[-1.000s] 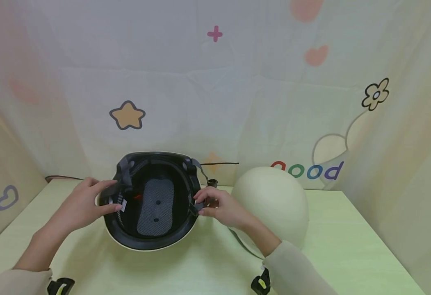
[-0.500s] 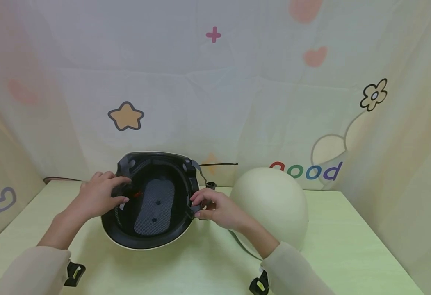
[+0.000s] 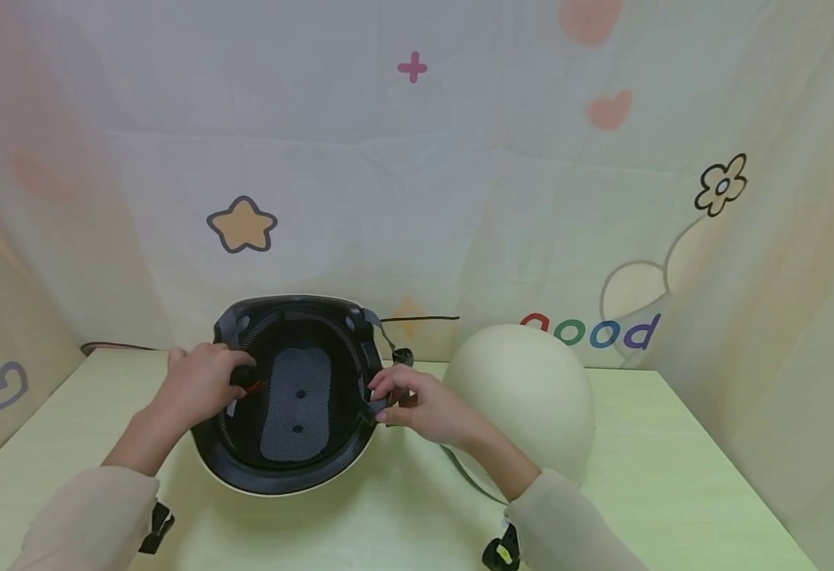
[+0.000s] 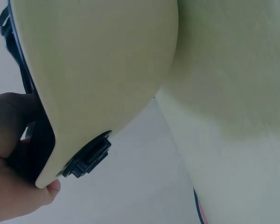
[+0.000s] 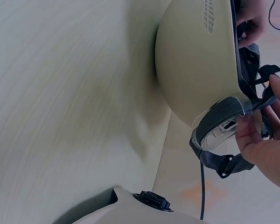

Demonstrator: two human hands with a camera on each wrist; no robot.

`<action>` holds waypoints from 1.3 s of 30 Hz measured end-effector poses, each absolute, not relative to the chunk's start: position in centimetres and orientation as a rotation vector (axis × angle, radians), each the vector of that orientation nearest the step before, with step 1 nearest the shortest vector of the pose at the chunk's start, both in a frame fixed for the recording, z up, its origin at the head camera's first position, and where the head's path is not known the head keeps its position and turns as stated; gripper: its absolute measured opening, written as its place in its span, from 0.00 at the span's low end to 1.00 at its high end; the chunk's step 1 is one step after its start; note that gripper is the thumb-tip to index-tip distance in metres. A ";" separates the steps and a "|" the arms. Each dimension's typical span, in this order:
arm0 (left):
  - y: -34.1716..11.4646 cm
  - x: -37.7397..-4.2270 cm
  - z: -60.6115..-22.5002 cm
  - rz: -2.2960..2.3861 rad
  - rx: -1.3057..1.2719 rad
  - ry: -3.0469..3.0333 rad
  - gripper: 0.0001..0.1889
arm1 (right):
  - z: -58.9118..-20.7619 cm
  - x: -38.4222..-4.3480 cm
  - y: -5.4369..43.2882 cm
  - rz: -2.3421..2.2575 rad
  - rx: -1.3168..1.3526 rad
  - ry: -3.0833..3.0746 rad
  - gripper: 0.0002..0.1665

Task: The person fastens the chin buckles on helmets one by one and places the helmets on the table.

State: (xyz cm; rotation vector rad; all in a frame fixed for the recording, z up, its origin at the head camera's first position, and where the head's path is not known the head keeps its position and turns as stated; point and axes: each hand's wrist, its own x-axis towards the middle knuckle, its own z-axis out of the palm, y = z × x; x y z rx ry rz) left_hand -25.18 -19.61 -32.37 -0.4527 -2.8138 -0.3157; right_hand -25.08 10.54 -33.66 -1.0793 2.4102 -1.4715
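Observation:
In the head view a cream helmet (image 3: 274, 484) is tipped with its black padded inside facing me. My left hand (image 3: 205, 381) is at its left rim, fingers curled over a dark strap buckle (image 3: 244, 374) with a small red tab. The left wrist view shows the helmet's smooth shell (image 4: 102, 60) and a black clip (image 4: 88, 156) on its outside, with the left fingers round the rim's edge. At the right rim my right hand (image 3: 424, 404) pinches a grey strap (image 5: 219, 114). A loop of that strap hangs below the right fingers.
A second cream helmet (image 3: 524, 396) stands dome up on the pale green table (image 3: 674, 460), close beside my right forearm. Behind the table hangs a printed cloth (image 3: 345, 190). A thin dark cord (image 3: 420, 319) runs along the back.
My left hand has shifted right and inward from the helmet's left rim onto the strap buckle. The helmet has moved slightly left. My right hand has stayed almost in place.

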 end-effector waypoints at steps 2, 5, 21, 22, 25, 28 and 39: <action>-19.8 -25.2 -32.5 -0.321 -0.461 -2.797 0.13 | -33.6 -25.0 10.5 -1.470 -1.086 2.408 0.09; -20.1 -25.2 -32.5 -0.358 -0.477 -2.772 0.10 | -33.5 -25.0 10.4 -1.479 -1.095 2.401 0.09; -21.5 -24.4 -30.3 -0.843 -0.752 -2.551 0.08 | -32.6 -25.2 10.8 -1.519 -1.050 2.288 0.10; -21.6 -24.5 -30.2 -0.858 -0.775 -2.535 0.08 | -32.5 -25.1 10.9 -1.526 -1.030 2.274 0.10; -21.8 -24.5 -29.9 -0.895 -0.809 -2.515 0.08 | -32.1 -25.0 11.1 -1.567 -0.969 2.212 0.11; -22.0 -24.3 -29.7 -0.908 -0.812 -2.544 0.08 | -31.7 -24.8 11.1 -1.603 -0.925 2.150 0.11; -21.9 -24.1 -29.9 -0.811 -0.814 -2.747 0.12 | -30.7 -24.4 11.0 -1.569 -0.896 2.161 0.11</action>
